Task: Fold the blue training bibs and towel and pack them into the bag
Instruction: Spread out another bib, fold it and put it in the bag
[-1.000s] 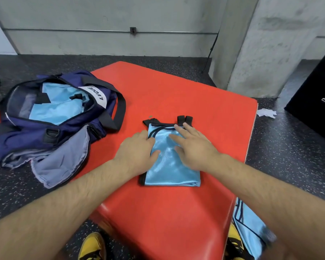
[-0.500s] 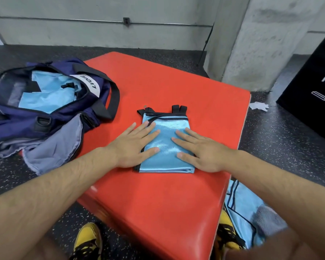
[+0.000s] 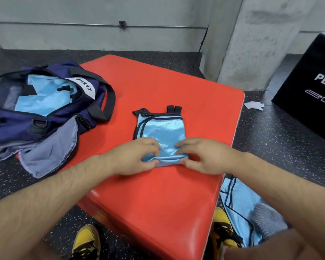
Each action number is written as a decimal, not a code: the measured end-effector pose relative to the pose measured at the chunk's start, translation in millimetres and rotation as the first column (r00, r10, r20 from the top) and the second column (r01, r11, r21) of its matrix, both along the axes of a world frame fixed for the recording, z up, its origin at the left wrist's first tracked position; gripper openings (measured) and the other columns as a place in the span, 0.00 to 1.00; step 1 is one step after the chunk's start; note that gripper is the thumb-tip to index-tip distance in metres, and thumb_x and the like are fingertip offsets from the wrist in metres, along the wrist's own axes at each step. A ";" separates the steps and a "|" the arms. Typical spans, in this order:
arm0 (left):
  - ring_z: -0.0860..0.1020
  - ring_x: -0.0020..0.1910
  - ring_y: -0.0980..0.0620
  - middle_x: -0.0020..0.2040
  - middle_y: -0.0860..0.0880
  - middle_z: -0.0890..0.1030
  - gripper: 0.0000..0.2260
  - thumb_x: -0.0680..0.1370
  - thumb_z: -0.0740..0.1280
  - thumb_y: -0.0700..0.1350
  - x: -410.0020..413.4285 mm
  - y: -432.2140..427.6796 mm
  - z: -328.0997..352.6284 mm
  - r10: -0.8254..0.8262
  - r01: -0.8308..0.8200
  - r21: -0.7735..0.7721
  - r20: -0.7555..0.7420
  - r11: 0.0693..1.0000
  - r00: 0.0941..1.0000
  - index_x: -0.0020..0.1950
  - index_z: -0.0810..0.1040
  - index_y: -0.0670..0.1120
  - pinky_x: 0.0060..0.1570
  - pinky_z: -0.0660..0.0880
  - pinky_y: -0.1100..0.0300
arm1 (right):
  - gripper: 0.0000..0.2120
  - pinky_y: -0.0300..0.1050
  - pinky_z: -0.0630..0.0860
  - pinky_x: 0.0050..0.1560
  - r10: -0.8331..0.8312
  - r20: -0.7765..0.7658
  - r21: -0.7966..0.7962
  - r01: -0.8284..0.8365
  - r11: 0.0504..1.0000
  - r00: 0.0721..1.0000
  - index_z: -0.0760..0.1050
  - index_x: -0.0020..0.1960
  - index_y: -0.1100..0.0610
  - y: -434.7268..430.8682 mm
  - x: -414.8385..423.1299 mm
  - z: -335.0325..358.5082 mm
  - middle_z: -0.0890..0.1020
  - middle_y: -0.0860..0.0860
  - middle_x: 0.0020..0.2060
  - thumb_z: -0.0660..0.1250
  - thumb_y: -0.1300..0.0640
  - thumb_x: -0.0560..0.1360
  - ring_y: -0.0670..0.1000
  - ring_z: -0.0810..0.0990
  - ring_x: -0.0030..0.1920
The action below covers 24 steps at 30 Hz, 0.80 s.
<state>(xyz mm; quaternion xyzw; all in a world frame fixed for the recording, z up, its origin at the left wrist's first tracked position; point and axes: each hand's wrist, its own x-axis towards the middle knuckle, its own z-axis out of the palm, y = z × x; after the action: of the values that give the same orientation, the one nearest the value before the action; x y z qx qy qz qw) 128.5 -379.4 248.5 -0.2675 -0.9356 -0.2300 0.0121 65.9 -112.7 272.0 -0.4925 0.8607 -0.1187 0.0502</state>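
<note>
Folded bib point(image 3: 161, 128) mid red pad point(image 3: 158, 203). My left hand point(image 3: 131, 158) and right hand point(image 3: 204, 156) both pinch its near edge, fingers curled; thumbs probably under the fold, hard to see. Bag point(image 3: 45, 117) open at left, blue bibs point(image 3: 43, 98) inside.

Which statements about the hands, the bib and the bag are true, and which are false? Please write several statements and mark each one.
1. The left hand and the right hand both pinch the near edge of the folded blue bib. True.
2. The bag lies to the left of the bib. True.
3. The bag is zipped shut. False: it is open, with blue fabric inside.
4. The bib lies on a green mat. False: the mat is red.
</note>
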 end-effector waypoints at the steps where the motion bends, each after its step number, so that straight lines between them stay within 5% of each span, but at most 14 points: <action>1: 0.73 0.65 0.56 0.62 0.52 0.79 0.05 0.78 0.70 0.48 0.4 0.6 0.5 0.018 -0.018 0.017 0.008 1.000 1.000 0.49 0.80 0.48 0.66 0.65 0.65 | 0.22 0.38 0.67 0.68 0.003 0.011 0.004 -0.003 1.000 1.000 0.78 0.66 0.53 0.3 0.7 0.6 0.76 0.47 0.69 0.67 0.41 0.77 0.46 0.73 0.68; 4: 0.76 0.62 0.55 0.58 0.53 0.81 0.08 0.79 0.65 0.51 -0.5 1.2 3.7 0.076 -0.077 0.046 0.030 0.996 0.997 0.52 0.78 0.48 0.62 0.70 0.59 | 0.27 0.43 0.69 0.67 0.006 0.028 0.038 -0.007 0.999 1.000 0.76 0.67 0.54 0.7 -0.8 0.8 0.76 0.47 0.67 0.69 0.39 0.75 0.46 0.73 0.66; 8: 0.75 0.50 0.66 0.50 0.61 0.78 0.10 0.78 0.68 0.55 2.1 -1.3 12.4 0.138 -0.137 0.050 0.000 0.989 0.990 0.56 0.75 0.52 0.50 0.69 0.67 | 0.10 0.54 0.76 0.50 -0.109 0.091 -0.141 0.121 0.983 0.990 0.77 0.56 0.51 -2.9 -6.2 -4.2 0.82 0.47 0.46 0.65 0.47 0.80 0.49 0.80 0.48; 12: 0.72 0.55 0.65 0.56 0.61 0.73 0.26 0.72 0.75 0.58 4.3 -12.7 17.9 0.138 -0.142 0.073 0.053 0.987 0.989 0.65 0.67 0.58 0.55 0.68 0.72 | 0.03 0.51 0.77 0.52 -0.203 0.244 -0.283 0.270 0.920 0.948 0.76 0.54 0.47 -4.0 -10.6 -3.1 0.82 0.43 0.45 0.66 0.51 0.80 0.46 0.81 0.48; 16: 0.75 0.50 0.59 0.53 0.58 0.75 0.20 0.76 0.71 0.43 0.8 -21.9 20.4 0.219 -0.216 0.200 0.009 0.956 0.976 0.62 0.68 0.59 0.53 0.73 0.55 | 0.07 0.54 0.79 0.45 -0.223 0.408 -0.362 0.382 0.851 0.885 0.73 0.57 0.50 -7.6 -13.0 -1.5 0.81 0.46 0.42 0.67 0.54 0.80 0.53 0.82 0.42; 20: 0.77 0.40 0.36 0.53 0.46 0.76 0.18 0.79 0.69 0.39 -1.4 -20.8 28.2 0.263 -0.318 0.481 0.180 0.817 0.948 0.59 0.70 0.61 0.44 0.75 0.49 | 0.17 0.47 0.75 0.30 -0.223 0.528 -0.420 0.480 0.770 0.819 0.66 0.61 0.46 -8.2 -10.5 12.5 0.79 0.53 0.40 0.68 0.59 0.79 0.53 0.76 0.27; 24: 0.67 0.28 0.54 0.45 0.48 0.76 0.12 0.79 0.68 0.41 -7.8 -12.8 30.3 0.381 -0.417 0.493 0.176 0.764 0.908 0.52 0.70 0.57 0.33 0.66 0.60 | 0.12 0.45 0.71 0.30 -0.303 0.433 -0.400 0.482 0.780 0.849 0.70 0.50 0.43 -12.8 -11.4 10.3 0.78 0.53 0.39 0.65 0.61 0.79 0.46 0.71 0.26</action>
<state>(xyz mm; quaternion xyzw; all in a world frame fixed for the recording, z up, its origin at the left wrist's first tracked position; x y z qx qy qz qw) 120.8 -392.2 278.9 -0.0414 -0.8732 -0.4747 0.1019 54.5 -125.5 282.3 -0.2663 0.8630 -0.4269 0.0462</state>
